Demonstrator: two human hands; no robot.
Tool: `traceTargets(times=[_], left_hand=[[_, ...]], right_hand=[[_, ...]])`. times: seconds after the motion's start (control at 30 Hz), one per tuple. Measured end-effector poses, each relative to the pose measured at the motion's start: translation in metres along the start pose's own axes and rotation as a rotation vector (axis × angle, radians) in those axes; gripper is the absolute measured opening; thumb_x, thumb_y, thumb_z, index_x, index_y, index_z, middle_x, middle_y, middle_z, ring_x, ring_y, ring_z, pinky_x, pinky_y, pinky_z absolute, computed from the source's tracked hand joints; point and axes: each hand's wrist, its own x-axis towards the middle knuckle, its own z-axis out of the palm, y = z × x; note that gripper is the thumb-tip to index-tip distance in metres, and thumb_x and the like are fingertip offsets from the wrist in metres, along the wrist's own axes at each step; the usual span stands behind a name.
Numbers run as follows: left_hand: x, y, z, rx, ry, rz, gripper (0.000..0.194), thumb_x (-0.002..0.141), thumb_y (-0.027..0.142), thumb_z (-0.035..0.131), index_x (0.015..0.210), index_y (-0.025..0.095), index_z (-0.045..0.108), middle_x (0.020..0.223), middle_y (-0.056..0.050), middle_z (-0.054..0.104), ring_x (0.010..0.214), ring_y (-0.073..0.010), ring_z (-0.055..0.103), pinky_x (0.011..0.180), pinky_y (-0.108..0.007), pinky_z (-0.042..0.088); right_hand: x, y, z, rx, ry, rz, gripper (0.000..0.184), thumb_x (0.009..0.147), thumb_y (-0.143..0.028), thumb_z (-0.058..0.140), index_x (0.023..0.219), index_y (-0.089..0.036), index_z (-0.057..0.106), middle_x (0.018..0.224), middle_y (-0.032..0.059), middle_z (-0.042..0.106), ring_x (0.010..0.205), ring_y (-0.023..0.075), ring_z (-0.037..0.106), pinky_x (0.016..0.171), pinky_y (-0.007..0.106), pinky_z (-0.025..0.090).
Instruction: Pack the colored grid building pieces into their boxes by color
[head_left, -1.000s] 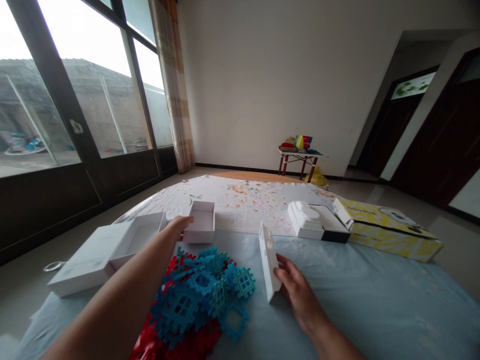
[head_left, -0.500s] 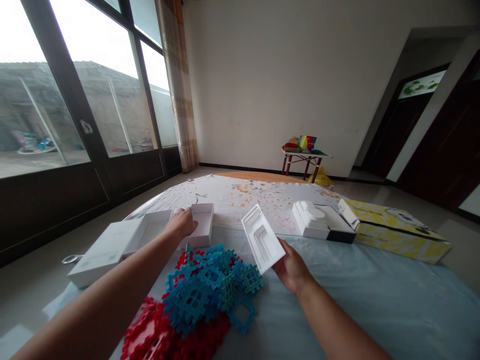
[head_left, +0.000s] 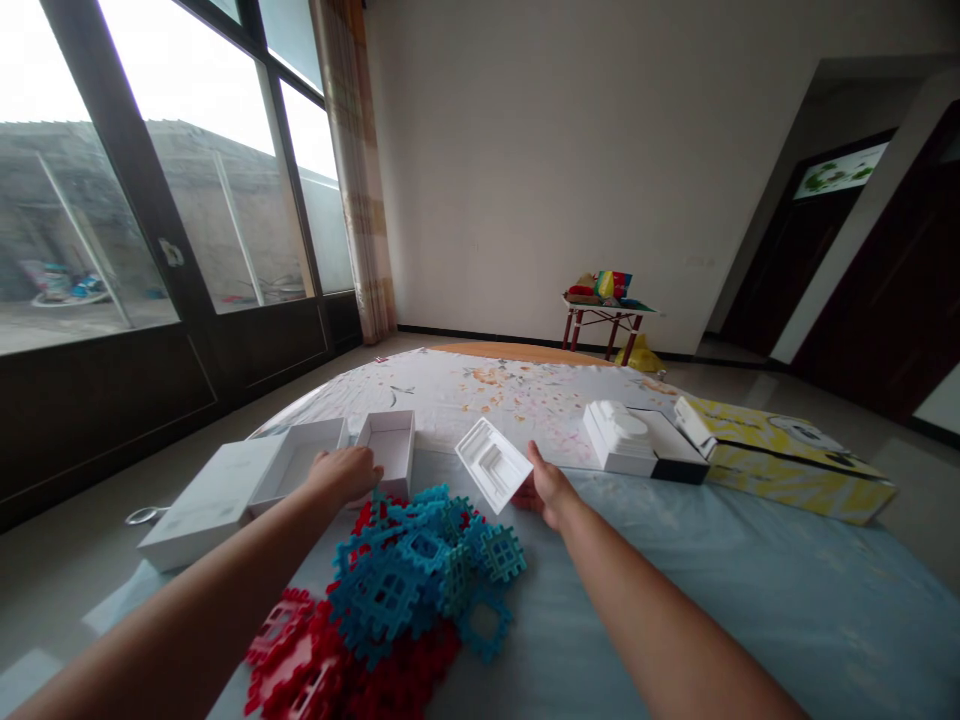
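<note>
While gripped between the thumb (head_left: 534, 453) and the mostly hidden fingers of the right hand (head_left: 547, 490): one white moulded tray (head_left: 487, 465), tilted, ridged face upward, clear of the cloth, just left of the hand, near the middle of the seam between the pale blue sheet (head_left: 750, 590) and the floral sheet (head_left: 480, 395). Right hand only partly closed, thumb upright against the tray's edge, other fingers behind the tray.

Latest change: tray carried farther from the body and leftward since half a second earlier, gap to the small open white box (head_left: 390, 440) narrower; box itself shifted slightly left.

Left hand (head_left: 341, 478): fingers (head_left: 366, 465) loosely curved, low against the near-left corner of the small box; firmness of any grip impossible to tell.

Just left of the small box: larger open white box (head_left: 307, 450), with its white lid (head_left: 210, 505) alongside, over the blue sheet's left edge. Directly below both hands: heap of blue waffle blocks (head_left: 420, 570) on red waffle blocks (head_left: 300, 650), near the sheet's near edge.

Toward the right: stack of white moulded trays (head_left: 615, 435) on a black box (head_left: 679, 465), then a yellow-and-white carton (head_left: 787, 460) at the sheet's right edge. Far off by the wall: small red stand (head_left: 600, 318) with colourful packets, yellow plastic bag (head_left: 641, 358) beside it.
</note>
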Motion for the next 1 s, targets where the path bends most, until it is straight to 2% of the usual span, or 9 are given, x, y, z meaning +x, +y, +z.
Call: traceTargets(times=[0.07, 0.13, 0.2, 0.3, 0.43, 0.6, 0.77, 0.9, 1.0], left_hand=[[-0.005, 0.0, -0.003, 0.104, -0.009, 0.007, 0.029, 0.081, 0.042, 0.053, 0.088, 0.014, 0.061, 0.096, -0.006, 0.064, 0.095, -0.0214, 0.057, 0.09, -0.047, 0.035], [-0.012, -0.001, -0.005, 0.191, -0.005, 0.037, 0.033, 0.08, 0.046, 0.051, 0.078, 0.016, 0.063, 0.088, -0.009, 0.066, 0.094, -0.0264, 0.057, 0.091, -0.051, 0.029], [-0.018, -0.003, -0.006, 0.231, 0.018, 0.092, 0.037, 0.079, 0.05, 0.046, 0.07, 0.018, 0.064, 0.084, -0.012, 0.067, 0.093, -0.0323, 0.057, 0.091, -0.053, 0.024], [-0.026, -0.007, -0.005, 0.255, 0.057, 0.167, 0.037, 0.079, 0.049, 0.044, 0.067, 0.021, 0.065, 0.084, -0.014, 0.068, 0.095, -0.035, 0.056, 0.093, -0.052, 0.019], [-0.037, -0.012, -0.002, 0.259, 0.105, 0.219, 0.036, 0.078, 0.047, 0.043, 0.067, 0.021, 0.066, 0.082, -0.014, 0.067, 0.095, -0.0346, 0.054, 0.095, -0.051, 0.016], [-0.047, -0.015, 0.001, 0.231, 0.158, 0.237, 0.032, 0.078, 0.043, 0.044, 0.071, 0.023, 0.068, 0.085, -0.012, 0.067, 0.101, -0.0335, 0.049, 0.099, -0.052, 0.007], [-0.048, -0.021, 0.005, 0.203, 0.197, 0.228, 0.029, 0.079, 0.04, 0.044, 0.069, 0.025, 0.067, 0.085, -0.01, 0.066, 0.105, -0.0315, 0.047, 0.101, -0.051, 0.0], [-0.046, -0.027, 0.011, 0.21, 0.22, 0.243, 0.032, 0.081, 0.039, 0.041, 0.066, 0.025, 0.066, 0.084, -0.009, 0.066, 0.105, -0.0308, 0.047, 0.102, -0.052, -0.002], [-0.042, -0.029, 0.016, 0.239, 0.243, 0.259, 0.033, 0.082, 0.039, 0.039, 0.07, 0.025, 0.066, 0.087, -0.01, 0.067, 0.107, -0.0308, 0.047, 0.101, -0.053, -0.001]], right_hand=[[0.001, -0.001, -0.009, -0.062, 0.099, -0.041, 0.066, 0.078, -0.067, 0.032, 0.103, -0.012, 0.059, 0.077, 0.0114, 0.069, 0.063, 0.0186, 0.063, 0.051, 0.027, 0.045], [0.001, -0.002, -0.02, -0.138, 0.126, -0.098, 0.07, 0.075, -0.07, 0.033, 0.107, -0.012, 0.057, 0.079, 0.0116, 0.069, 0.066, 0.0199, 0.063, 0.052, 0.027, 0.045], [0.002, 0.0, -0.026, -0.271, 0.063, -0.17, 0.057, 0.071, -0.06, 0.05, 0.101, -0.013, 0.061, 0.075, 0.0087, 0.069, 0.065, 0.0194, 0.062, 0.052, 0.026, 0.044], [0.008, 0.004, -0.024, -0.424, -0.015, -0.255, 0.028, 0.059, -0.028, 0.068, 0.084, -0.014, 0.065, 0.06, 0.002, 0.066, 0.052, 0.0151, 0.057, 0.048, 0.022, 0.039], [0.027, 0.007, -0.001, -0.44, -0.001, -0.291, 0.021, 0.057, -0.01, 0.059, 0.076, -0.016, 0.065, 0.054, -0.0007, 0.064, 0.047, 0.0127, 0.053, 0.045, 0.02, 0.037], [0.05, 0.002, 0.046, -0.411, -0.019, -0.31, 0.023, 0.062, -0.013, 0.056, 0.082, -0.017, 0.066, 0.069, 0.0031, 0.068, 0.058, 0.0162, 0.059, 0.049, 0.023, 0.043], [0.054, 0.004, 0.09, -0.412, -0.188, -0.283, 0.023, 0.066, -0.017, 0.058, 0.086, -0.017, 0.068, 0.074, 0.0029, 0.069, 0.065, 0.018, 0.062, 0.057, 0.027, 0.049], [0.049, 0.009, 0.098, -0.445, -0.279, -0.306, 0.028, 0.066, -0.012, 0.058, 0.092, -0.019, 0.067, 0.076, 0.0009, 0.07, 0.075, 0.0171, 0.064, 0.066, 0.026, 0.05], [0.046, 0.007, 0.085, -0.487, -0.199, -0.364, 0.032, 0.068, -0.015, 0.058, 0.099, -0.018, 0.064, 0.088, 0.0046, 0.069, 0.087, 0.0193, 0.063, 0.07, 0.028, 0.05]])
